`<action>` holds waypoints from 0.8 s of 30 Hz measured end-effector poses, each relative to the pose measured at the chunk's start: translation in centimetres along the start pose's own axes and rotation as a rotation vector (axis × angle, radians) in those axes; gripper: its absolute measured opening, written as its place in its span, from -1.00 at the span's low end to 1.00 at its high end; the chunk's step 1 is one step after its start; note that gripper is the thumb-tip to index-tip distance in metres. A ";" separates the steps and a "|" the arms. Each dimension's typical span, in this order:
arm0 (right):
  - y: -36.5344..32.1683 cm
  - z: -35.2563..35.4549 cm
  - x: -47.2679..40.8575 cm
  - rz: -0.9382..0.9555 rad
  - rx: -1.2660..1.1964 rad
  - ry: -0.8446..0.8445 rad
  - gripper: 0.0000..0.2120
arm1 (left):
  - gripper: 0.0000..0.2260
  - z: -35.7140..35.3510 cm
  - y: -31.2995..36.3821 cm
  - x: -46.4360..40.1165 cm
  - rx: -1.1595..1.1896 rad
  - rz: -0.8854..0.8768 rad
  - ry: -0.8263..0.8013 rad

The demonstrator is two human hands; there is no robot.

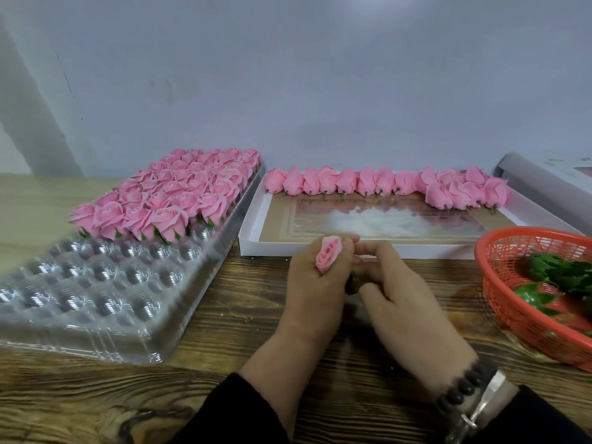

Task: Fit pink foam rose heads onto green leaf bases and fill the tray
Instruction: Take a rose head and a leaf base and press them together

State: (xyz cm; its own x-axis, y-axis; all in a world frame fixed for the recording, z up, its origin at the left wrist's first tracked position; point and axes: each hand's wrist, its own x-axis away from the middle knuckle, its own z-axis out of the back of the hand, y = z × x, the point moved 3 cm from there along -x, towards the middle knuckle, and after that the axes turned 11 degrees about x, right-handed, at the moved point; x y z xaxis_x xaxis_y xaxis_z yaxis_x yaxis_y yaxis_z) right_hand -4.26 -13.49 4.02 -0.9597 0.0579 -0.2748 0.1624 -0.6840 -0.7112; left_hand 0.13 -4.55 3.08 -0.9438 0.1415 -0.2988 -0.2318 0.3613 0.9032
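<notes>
My left hand grips a pink foam rose head upright between thumb and fingers, in front of the white box. My right hand is curled close against it, fingertips at the rose's underside; something dark shows between the hands, too hidden to name. The clear plastic tray lies at the left, its far half filled with finished pink roses on green bases, its near cups bare. Green leaf bases lie in the orange basket at the right.
A shallow white box behind my hands holds a row of loose rose heads along its far side. A grey roll lies at the far right. The wooden table ends at the wall behind.
</notes>
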 end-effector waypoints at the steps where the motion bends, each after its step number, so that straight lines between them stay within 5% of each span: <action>1: 0.2 0.2 0.1 0.025 0.097 0.023 -0.70 | -0.90 -0.1 0.1 0.0 -0.063 -0.032 -0.037; 4: 0.4 0.1 0.3 0.075 0.156 0.049 -0.74 | -0.85 0.1 0.1 -0.3 -0.171 -0.039 -0.089; 9: 0.9 0.8 0.0 0.120 0.131 0.148 -0.53 | -0.37 1.3 -0.5 -1.1 -0.420 -0.041 -0.102; 12: 1.3 0.7 -0.3 0.095 0.025 0.044 -0.44 | -0.18 0.9 -0.9 -0.9 -0.366 -0.018 -0.204; 24: 1.7 1.9 -0.6 0.159 -0.045 -0.064 -0.63 | 0.03 0.3 -0.7 -0.4 -0.650 0.024 -0.422</action>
State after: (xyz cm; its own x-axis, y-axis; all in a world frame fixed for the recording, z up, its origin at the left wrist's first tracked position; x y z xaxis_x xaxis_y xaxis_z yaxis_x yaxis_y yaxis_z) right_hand -3.87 -16.06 4.13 -0.9337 -0.0956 -0.3450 0.3216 -0.6476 -0.6908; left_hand 0.73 -4.59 2.50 -0.8110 0.5286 -0.2508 -0.4270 -0.2418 0.8713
